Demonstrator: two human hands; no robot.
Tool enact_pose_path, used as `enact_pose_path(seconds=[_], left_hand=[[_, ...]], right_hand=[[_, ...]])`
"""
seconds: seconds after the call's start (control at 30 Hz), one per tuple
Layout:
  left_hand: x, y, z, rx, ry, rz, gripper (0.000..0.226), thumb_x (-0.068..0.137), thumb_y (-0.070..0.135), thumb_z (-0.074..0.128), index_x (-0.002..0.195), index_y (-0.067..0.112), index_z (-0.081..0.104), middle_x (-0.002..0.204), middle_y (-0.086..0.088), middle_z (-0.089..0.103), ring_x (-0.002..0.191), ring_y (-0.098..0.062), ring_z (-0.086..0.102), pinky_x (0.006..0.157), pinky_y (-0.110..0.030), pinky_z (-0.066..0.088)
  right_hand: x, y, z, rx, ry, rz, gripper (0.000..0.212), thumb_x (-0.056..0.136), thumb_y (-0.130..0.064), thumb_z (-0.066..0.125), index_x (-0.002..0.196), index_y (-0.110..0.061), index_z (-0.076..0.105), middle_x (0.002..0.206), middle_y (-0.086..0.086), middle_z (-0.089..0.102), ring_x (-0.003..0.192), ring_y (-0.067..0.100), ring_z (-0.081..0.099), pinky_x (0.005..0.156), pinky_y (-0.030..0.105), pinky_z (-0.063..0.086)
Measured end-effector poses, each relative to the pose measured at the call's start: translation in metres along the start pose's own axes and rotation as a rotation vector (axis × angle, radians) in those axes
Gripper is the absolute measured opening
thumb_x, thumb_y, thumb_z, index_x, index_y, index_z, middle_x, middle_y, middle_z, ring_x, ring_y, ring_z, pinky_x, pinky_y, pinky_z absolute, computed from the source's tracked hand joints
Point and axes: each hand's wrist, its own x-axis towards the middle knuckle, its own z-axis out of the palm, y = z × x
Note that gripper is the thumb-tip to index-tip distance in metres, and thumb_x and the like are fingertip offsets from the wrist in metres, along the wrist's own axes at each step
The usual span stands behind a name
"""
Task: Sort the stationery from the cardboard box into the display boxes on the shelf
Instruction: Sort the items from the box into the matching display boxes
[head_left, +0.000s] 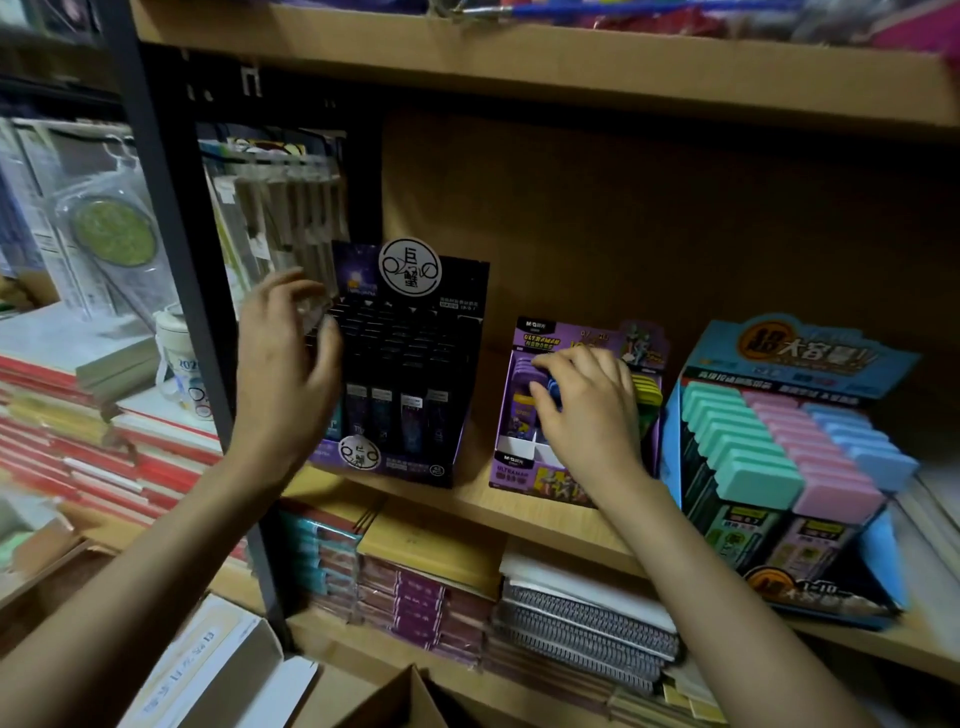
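On the middle shelf stand three display boxes. My left hand (283, 364) grips the left edge of the black display box (410, 374), which holds dark, upright stationery packs. My right hand (587, 405) reaches into the small purple display box (524, 467), its fingers curled round a blue item (551, 389) among purple and yellow ones. To the right stands a blue display box (800, 374) filled with rows of teal, pink and blue erasers. An open flap of the cardboard box (400, 701) shows at the bottom edge.
A dark metal upright (171, 208) rises left of the black box. Stacked notebooks (426, 592) and spiral pads (587, 623) fill the lower shelf. Red book stacks (78, 441) and a white cup lie at left. The upper shelf board (519, 57) overhangs.
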Motion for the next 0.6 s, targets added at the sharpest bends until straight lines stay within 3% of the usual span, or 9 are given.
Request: enact_pose_path(seconds=[0.1,0.2,0.3,0.43,0.5,0.6], left_hand=[[-0.019,0.032,0.003,0.077,-0.145,0.193,0.037,0.087,0.022,0.039,0.114,0.001,0.055,0.122,-0.017,0.051,0.115,-0.027,0.048,0.097,-0.04,0.042],[-0.047,0.056,0.023,0.08,-0.338,0.3,0.033,0.083,0.023,0.04,0.104,0.006,0.059,0.107,-0.012,0.058,0.098,-0.026,0.055,0.082,-0.033,0.042],[-0.074,0.066,0.054,0.045,-0.465,0.264,0.022,0.088,0.01,0.05,0.109,0.008,0.057,0.105,-0.007,0.057,0.094,-0.026,0.056,0.079,-0.038,0.043],[-0.089,0.066,0.086,-0.014,-0.569,0.175,0.04,0.091,0.014,0.053,0.13,0.01,0.044,0.128,-0.004,0.049,0.114,-0.02,0.051,0.095,-0.031,0.042],[-0.086,0.066,0.097,0.012,-0.592,0.164,0.045,0.091,0.016,0.055,0.133,0.011,0.042,0.131,-0.004,0.047,0.118,-0.019,0.048,0.097,-0.028,0.038],[-0.079,0.067,0.105,0.057,-0.587,0.16,0.044,0.089,0.015,0.055,0.131,0.009,0.043,0.126,-0.006,0.049,0.111,-0.021,0.051,0.091,-0.029,0.04]], right_hand=[[-0.001,-0.003,0.004,-0.066,0.002,0.008,0.028,0.093,-0.026,0.055,0.118,-0.014,0.06,0.114,0.005,0.059,0.108,0.025,0.05,0.095,0.037,0.035],[-0.003,-0.003,0.001,-0.078,-0.016,0.013,0.033,0.093,-0.028,0.056,0.121,-0.012,0.058,0.117,0.008,0.057,0.111,0.027,0.049,0.095,0.037,0.037],[-0.007,0.004,-0.009,0.028,-0.023,-0.04,0.035,0.091,-0.027,0.059,0.121,-0.008,0.059,0.117,0.01,0.056,0.111,0.028,0.049,0.095,0.037,0.039],[-0.03,0.016,-0.025,0.124,0.112,0.04,0.029,0.09,-0.015,0.06,0.117,-0.006,0.06,0.117,0.011,0.055,0.111,0.026,0.049,0.093,0.035,0.042],[-0.044,0.018,-0.03,0.111,0.201,0.056,0.02,0.086,-0.004,0.058,0.106,-0.004,0.062,0.106,0.011,0.056,0.1,0.027,0.053,0.084,0.037,0.046],[-0.054,0.02,-0.035,0.066,0.135,-0.017,0.016,0.082,-0.002,0.051,0.091,-0.007,0.064,0.089,0.007,0.06,0.086,0.027,0.055,0.071,0.037,0.045]])
